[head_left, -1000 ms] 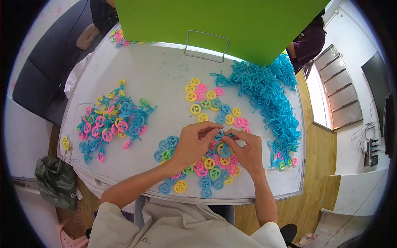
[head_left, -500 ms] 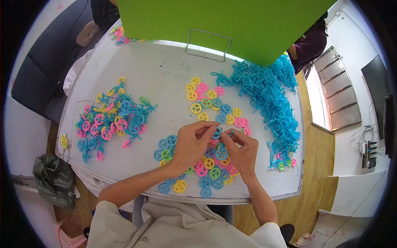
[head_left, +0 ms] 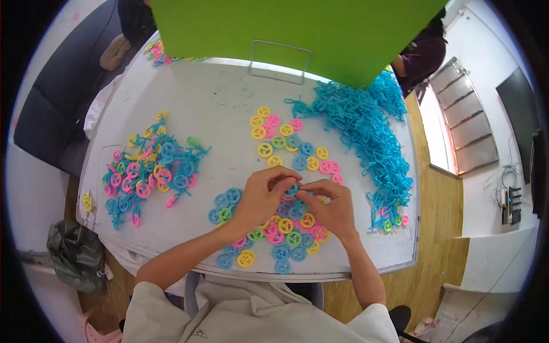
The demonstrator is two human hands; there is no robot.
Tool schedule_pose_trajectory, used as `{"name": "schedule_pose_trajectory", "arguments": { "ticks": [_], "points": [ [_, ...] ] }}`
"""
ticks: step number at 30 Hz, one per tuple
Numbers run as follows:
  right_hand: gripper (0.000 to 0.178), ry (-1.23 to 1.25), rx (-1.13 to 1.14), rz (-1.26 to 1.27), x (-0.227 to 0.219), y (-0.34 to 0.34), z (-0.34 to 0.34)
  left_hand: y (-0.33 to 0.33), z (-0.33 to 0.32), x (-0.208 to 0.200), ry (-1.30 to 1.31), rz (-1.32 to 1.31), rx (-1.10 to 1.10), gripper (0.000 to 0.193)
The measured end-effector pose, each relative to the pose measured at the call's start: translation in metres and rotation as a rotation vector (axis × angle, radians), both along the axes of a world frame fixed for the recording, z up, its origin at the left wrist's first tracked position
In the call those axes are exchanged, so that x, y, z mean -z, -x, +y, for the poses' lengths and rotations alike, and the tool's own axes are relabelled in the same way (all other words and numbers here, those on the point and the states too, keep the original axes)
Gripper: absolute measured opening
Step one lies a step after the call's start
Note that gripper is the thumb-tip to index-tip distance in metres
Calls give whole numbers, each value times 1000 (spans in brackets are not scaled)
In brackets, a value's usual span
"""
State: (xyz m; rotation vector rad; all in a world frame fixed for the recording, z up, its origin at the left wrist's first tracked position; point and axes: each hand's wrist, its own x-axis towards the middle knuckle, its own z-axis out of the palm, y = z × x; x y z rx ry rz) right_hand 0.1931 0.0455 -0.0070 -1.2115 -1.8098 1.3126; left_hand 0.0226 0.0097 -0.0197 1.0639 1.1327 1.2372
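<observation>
My left hand (head_left: 260, 200) is closed, pinching a small blue plastic wheel (head_left: 291, 190) between thumb and fingertips. Against the wheel's other side, my right hand (head_left: 333, 207) is closed too, its fingertips around a teal plastic piece mostly hidden by the fingers. Both hands meet above a pile of loose spoked wheels (head_left: 246, 258) in blue, yellow, pink and green. Beyond the hands lie more loose wheels (head_left: 265, 150). To the left is a heap of teal pieces with coloured wheels on them (head_left: 132, 170).
A long heap of bare teal stick pieces (head_left: 377, 154) runs down the right of the white table (head_left: 223, 126). A large green panel (head_left: 286, 34) stands across the far side, with a metal wire loop (head_left: 278, 78) below it. A person's arm (head_left: 398, 67) shows behind it.
My two hands have drawn closer together around the blue wheel. A wheel that showed under my right fingers is no longer distinct there. The view has shifted slightly.
</observation>
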Motion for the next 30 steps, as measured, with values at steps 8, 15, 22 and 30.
{"name": "schedule_pose_trajectory", "arguments": {
  "ticks": [8,15,22,30],
  "points": [
    [26,-330,316,-80,-18,-26,23,52,13,-31,-24,-115,-323,17],
    [35,-676,620,-713,-6,-89,56,139,17,-47,-155,508,-587,16],
    [24,-662,663,-687,20,-101,73,159,3,-47,241,1423,-666,17],
    [13,-676,745,-320,-3,-88,64,75,13,-40,-276,974,-256,12]
  ]
}}
